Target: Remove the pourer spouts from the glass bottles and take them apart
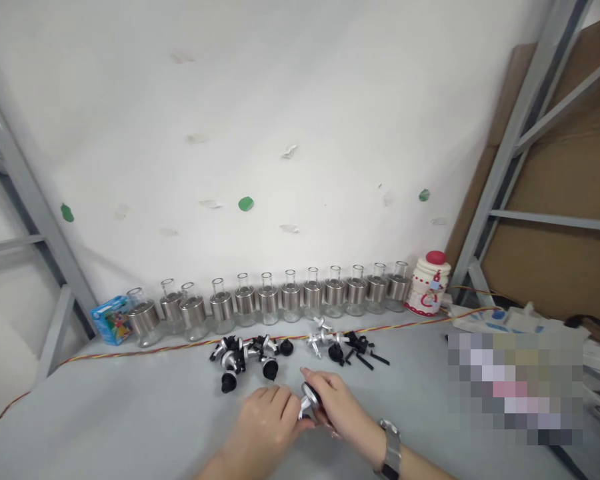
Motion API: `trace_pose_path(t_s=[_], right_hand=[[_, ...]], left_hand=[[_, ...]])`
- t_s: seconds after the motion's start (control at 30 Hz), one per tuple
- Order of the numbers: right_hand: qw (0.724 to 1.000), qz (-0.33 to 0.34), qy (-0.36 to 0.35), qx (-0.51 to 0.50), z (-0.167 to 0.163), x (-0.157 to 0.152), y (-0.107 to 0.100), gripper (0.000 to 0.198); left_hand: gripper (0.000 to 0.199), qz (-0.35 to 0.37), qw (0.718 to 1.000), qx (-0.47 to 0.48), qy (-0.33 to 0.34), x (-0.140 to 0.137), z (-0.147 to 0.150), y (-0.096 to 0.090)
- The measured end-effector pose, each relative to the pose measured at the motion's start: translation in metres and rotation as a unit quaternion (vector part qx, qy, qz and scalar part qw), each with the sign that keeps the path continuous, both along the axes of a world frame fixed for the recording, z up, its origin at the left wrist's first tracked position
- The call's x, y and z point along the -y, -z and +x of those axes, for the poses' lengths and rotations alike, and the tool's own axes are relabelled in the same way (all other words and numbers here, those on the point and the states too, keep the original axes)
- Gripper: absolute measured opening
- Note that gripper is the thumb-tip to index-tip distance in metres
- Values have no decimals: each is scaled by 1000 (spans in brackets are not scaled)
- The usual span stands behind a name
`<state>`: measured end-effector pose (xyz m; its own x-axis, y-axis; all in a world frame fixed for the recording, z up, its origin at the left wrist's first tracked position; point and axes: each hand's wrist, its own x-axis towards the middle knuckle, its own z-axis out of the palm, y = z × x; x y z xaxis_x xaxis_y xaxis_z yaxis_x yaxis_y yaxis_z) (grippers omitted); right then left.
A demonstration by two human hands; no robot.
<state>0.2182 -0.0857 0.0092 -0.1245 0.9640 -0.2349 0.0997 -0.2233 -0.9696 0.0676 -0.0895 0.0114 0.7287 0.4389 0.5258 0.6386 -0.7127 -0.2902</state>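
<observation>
At six o'clock, the left hand (270, 417) and right hand (339, 405) pinch a silver-and-black stopper (309, 395) between them, which could slip and roll among the loose parts (251, 353) at ten o'clock if either grip loosens mid-twist.

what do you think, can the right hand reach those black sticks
Probably yes: only tabletop shows between the right hand and black sticks, though it may need to release the silver fitting.
</observation>
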Motion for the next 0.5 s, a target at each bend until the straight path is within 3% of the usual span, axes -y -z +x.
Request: trace_pose_path(t_s=[0.1, 0.2, 0.33, 0.5], right_hand=[[1000, 13, 9, -9, 0, 2, -6, 37], [999, 32, -3, -25, 2, 2, -6, 38], [1000, -9, -6, -27, 0, -1, 2, 37], [999, -12, -35, 11, -4, -2, 12, 38]], left_hand=[[20, 3, 1000, -4, -11, 0, 2, 1], [18, -43, 999, 1, -24, -3, 2, 0], [13, -185, 981, 48, -23, -2, 1, -5], [26, -350, 920, 178, 1, 2, 1, -3]])
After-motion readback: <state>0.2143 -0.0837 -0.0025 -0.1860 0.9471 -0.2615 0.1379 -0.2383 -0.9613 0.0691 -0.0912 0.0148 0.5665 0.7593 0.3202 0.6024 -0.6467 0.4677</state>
